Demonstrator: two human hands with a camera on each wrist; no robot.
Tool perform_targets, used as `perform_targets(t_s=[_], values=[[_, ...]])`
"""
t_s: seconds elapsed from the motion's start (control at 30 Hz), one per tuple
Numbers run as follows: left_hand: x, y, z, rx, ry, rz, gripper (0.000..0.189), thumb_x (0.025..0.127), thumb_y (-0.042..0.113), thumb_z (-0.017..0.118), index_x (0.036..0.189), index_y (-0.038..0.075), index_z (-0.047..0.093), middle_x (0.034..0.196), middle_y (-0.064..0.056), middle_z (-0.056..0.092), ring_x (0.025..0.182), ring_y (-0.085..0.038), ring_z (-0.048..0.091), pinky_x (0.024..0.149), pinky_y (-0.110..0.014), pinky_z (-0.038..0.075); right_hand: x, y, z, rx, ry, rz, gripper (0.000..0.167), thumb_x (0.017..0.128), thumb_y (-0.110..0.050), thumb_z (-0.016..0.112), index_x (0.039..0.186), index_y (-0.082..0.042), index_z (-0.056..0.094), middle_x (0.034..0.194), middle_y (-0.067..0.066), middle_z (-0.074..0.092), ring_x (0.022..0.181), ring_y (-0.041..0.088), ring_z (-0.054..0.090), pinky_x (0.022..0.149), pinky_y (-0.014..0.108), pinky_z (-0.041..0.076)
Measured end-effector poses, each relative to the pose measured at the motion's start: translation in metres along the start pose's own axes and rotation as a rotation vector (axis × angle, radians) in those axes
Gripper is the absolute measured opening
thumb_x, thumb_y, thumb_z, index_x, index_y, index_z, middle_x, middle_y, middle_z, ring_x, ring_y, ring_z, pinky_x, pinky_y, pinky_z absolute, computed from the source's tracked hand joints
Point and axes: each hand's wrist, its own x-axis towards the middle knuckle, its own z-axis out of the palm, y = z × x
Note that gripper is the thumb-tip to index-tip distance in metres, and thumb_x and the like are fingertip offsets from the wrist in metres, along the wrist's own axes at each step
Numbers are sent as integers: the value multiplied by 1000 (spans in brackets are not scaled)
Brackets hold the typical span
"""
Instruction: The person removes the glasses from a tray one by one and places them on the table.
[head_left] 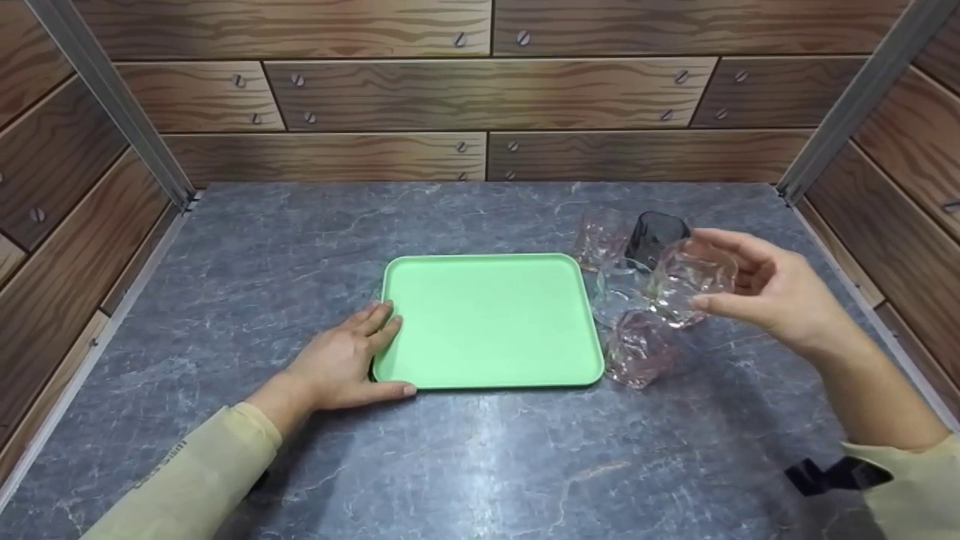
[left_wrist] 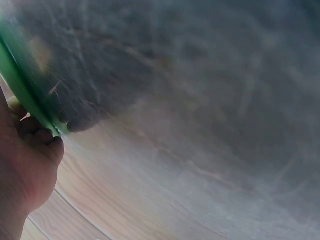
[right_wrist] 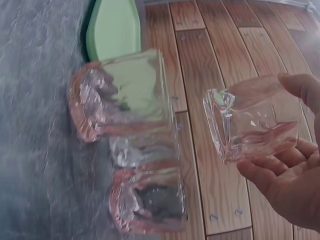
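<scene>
A light green rectangular tray (head_left: 487, 322) lies flat on the table. My left hand (head_left: 341, 364) holds it at the near left corner, fingers over the left rim and thumb along the front edge. In the left wrist view the fingers (left_wrist: 37, 132) bend at the green edge. My right hand (head_left: 780, 289) grips a clear, faintly pink glass (right_wrist: 250, 122) between thumb and fingers, tilted on its side in the right wrist view. Close to it stand a pink glass (head_left: 641, 356) in front, a clear glass (head_left: 619, 292), a dark grey glass (head_left: 656, 234) and another pink glass (head_left: 600, 232) behind.
The glasses cluster right beside the tray's right rim. Under everything is a grey marbled tabletop (head_left: 480, 465). Wood-patterned walls (head_left: 375, 94) with metal corner posts (head_left: 124, 112) close it in at the back and on both sides.
</scene>
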Motion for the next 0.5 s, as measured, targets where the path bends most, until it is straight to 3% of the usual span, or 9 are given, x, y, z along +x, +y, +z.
perform_targets(t_s=[0.17,0.5], values=[[0,1,0,-9,-12,-12,115,89,89,52,164,4,37,172,-20,25,158,-39,25,118,-61,39,-3,11,-9,20,-42,-22,77,86,9,83,155,-6,53,138,2,70,104,18,70,72,24,58],[-1,0,-2,-8,-21,-13,115,89,89,50,165,4,36,172,-19,24,159,-38,22,120,-59,36,-7,37,-30,76,-142,-57,77,82,22,74,153,3,51,141,11,66,124,18,64,99,20,50]])
